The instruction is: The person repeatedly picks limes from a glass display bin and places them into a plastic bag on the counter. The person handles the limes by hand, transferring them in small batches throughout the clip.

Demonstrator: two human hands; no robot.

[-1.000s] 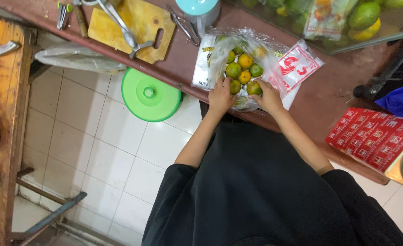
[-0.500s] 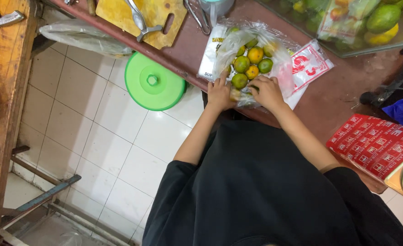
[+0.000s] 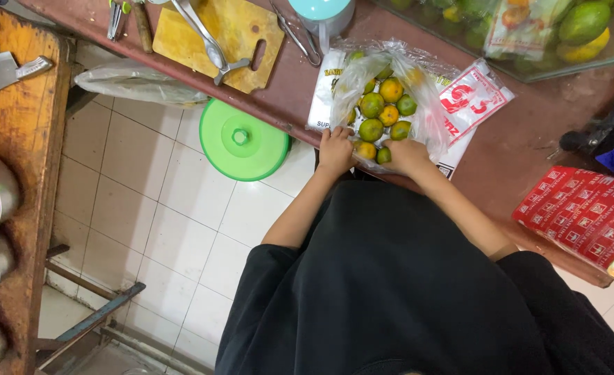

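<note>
Looking down from the head camera, I see both hands set at the near edge of a clear plastic bag (image 3: 418, 90) of small green and yellow citrus fruits (image 3: 385, 111), which lies on the brown counter (image 3: 529, 146) directly ahead of the hands.

1. Left hand (image 3: 335, 149): fingers curled against the bag's near left edge, touching the plastic. I cannot tell whether they actually pinch the film.
2. Right hand (image 3: 408, 154): laid on the bag's near right edge, fingers bent inward beside the lowest fruits. Its grip is likewise not resolvable.
3. Bag: mouth spread wide between and beyond the two hands; the fruits sit in a loose cluster just past the fingertips. It rests on flat printed white packets (image 3: 474, 97) that extend to the right of the right hand.

Surroundings, relative to the hands:
- Left of the left hand, off the counter edge: a round green lid (image 3: 241, 142) above the tiled floor (image 3: 140, 215).
- Ahead and left: a yellow cutting board (image 3: 237, 42) with a metal utensil (image 3: 206, 42) lying across it.
- Directly ahead, beyond the bag: a pale blue-lidded container (image 3: 321, 14).
- Well right of the right hand: red printed cartons (image 3: 585, 215).
</note>
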